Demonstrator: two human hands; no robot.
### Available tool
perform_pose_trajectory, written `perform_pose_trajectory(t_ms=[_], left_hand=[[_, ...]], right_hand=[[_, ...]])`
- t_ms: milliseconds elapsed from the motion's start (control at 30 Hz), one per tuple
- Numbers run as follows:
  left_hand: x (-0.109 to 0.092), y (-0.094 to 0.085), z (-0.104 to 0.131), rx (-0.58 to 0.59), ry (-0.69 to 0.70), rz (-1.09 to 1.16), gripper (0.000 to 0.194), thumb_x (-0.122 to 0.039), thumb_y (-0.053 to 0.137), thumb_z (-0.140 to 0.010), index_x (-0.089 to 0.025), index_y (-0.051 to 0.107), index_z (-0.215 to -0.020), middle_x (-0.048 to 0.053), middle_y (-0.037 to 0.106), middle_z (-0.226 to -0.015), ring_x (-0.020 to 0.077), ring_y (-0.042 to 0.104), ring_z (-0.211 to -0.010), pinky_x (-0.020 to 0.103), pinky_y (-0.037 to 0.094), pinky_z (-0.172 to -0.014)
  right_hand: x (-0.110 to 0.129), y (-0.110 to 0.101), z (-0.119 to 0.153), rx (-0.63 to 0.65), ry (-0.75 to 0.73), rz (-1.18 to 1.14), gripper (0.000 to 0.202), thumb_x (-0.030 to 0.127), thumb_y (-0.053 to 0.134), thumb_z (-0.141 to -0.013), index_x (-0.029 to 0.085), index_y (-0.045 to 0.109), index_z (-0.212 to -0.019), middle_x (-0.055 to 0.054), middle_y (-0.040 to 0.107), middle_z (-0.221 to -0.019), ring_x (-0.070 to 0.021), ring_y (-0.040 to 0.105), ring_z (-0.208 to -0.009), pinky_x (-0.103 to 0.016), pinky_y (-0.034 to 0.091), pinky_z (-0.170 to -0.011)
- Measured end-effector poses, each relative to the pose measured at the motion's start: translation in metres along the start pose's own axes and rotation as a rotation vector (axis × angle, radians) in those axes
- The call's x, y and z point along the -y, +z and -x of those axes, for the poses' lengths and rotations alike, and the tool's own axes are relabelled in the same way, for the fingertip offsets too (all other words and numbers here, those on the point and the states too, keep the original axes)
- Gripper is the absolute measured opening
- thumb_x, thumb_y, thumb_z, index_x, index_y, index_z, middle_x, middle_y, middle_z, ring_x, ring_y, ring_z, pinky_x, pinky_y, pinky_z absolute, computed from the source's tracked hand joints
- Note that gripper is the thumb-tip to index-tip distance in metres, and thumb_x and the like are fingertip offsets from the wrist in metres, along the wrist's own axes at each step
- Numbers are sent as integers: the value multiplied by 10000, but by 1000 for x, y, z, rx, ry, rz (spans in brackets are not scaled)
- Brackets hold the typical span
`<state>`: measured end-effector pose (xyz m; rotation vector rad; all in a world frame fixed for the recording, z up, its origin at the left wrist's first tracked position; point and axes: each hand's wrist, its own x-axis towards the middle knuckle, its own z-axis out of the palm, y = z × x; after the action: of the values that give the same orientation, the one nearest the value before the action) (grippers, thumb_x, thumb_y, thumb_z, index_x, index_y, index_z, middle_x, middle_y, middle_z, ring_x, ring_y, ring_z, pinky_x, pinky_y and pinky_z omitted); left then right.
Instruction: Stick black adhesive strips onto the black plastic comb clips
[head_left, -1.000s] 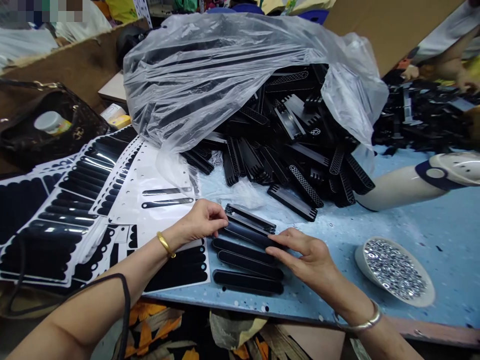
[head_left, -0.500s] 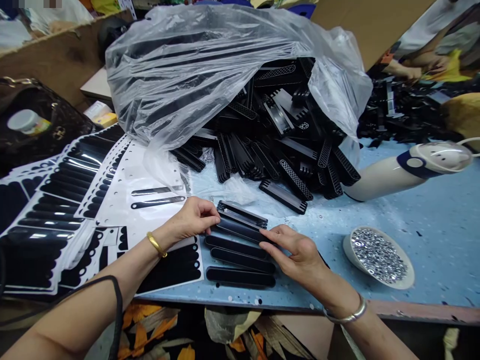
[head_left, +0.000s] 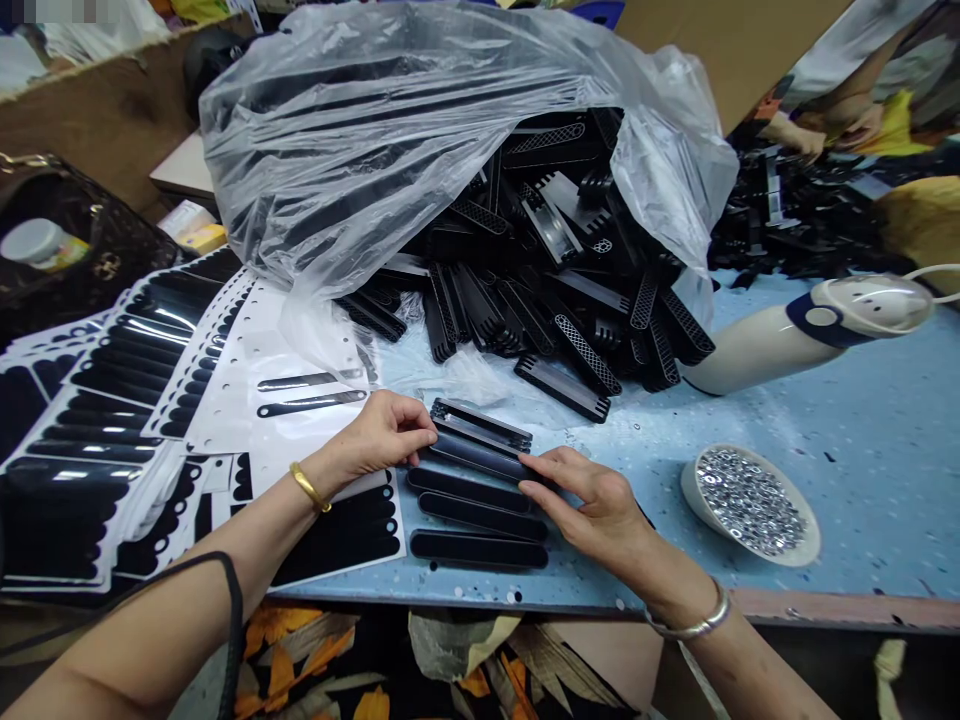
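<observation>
A long, flat, glossy black plastic piece (head_left: pixel 480 456) lies between my two hands, above others on the table. My left hand (head_left: pixel 397 428) pinches its left end, thumb against finger. At the right end, my right hand (head_left: pixel 581 490) grips it between thumb and fingers. I cannot tell whether a thin film lies on its face. Just behind it rests a comb-ended black piece (head_left: pixel 499 428) with its inner side up. Nearer me, several smooth black pieces, one of them the front piece (head_left: pixel 478 549), lie roughly side by side.
A clear plastic bag (head_left: pixel 337 150) spills a heap of black pieces (head_left: pixel 555 290). Left are sheets of black stickers (head_left: pixel 90 480) and an open handbag (head_left: pixel 112 220). Right are a bowl of metal rings (head_left: pixel 697 490) and a white bottle (head_left: pixel 765 355). Another person's hands (head_left: pixel 855 120) work at back right.
The whole view has shifted slightly. Both hands keep hold of the black piece in nearly the same place.
</observation>
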<state>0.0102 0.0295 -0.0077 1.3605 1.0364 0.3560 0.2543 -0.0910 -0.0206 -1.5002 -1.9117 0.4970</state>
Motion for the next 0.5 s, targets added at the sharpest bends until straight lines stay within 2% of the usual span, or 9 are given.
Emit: perform_pose_trajectory(t_ms=[167, 267, 367, 500], left_hand=[[2, -1, 0, 14, 8, -2, 107, -215, 634, -687, -115, 629, -651, -26, 558, -490, 101, 568, -435, 171, 408, -416], [4, -2, 0, 23, 25, -4, 119, -232, 627, -679, -114, 633, -665, -22, 565, -513, 101, 570, -441, 177, 408, -425], [6, -1, -1, 19, 45, -10, 139, -253, 624, -670, -114, 625, -669, -21, 561, -508, 104, 564, -433, 181, 399, -424], [7, -3, -2, 35, 65, -36, 156, -275, 613, -670, -118, 613, -670, -18, 554, -500, 112, 559, -436, 188, 386, -424]], right_hand=[[-3, -7, 6, -111, 73, 16, 145, 307, 653, -856, 214, 725, -941, -23, 703, -750, -150, 664, -639, -260, 544, -600], [0, -8, 8, -185, 133, 4, 120, 277, 619, -872, 214, 720, -854, -14, 701, -708, -146, 662, -612, -252, 529, -576], [5, 3, 7, -263, 210, 20, 181, 316, 609, -872, 202, 706, -770, -9, 686, -649, -131, 626, -533, -235, 487, -511], [8, 23, 1, -296, 192, 118, 311, 375, 587, -870, 193, 644, -624, 11, 595, -513, -107, 529, -441, -223, 401, -460]])
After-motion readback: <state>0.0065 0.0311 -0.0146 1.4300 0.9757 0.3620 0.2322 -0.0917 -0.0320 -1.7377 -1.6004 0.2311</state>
